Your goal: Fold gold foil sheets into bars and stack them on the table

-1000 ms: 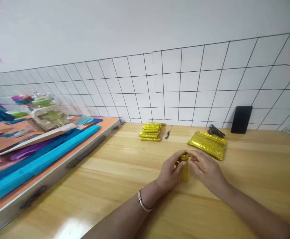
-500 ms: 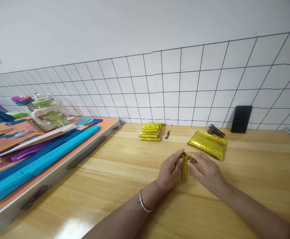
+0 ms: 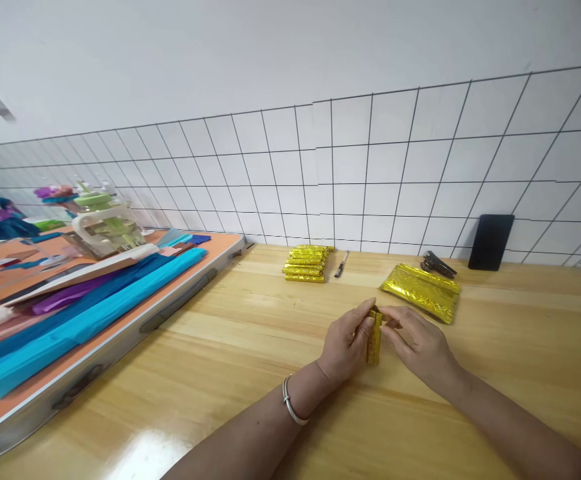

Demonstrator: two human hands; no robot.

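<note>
Barely shifted, gold foil strip point(image 3: 373, 340) upright, pinched between left hand point(image 3: 346, 343) and right hand point(image 3: 419, 345) grip.

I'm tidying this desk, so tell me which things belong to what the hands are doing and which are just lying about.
In use:
left hand and right hand, both holding the gold foil strip
stack of gold strips
gold foil sheets

Lying about:
pen
stapler
black phone
blue paper rolls
</note>
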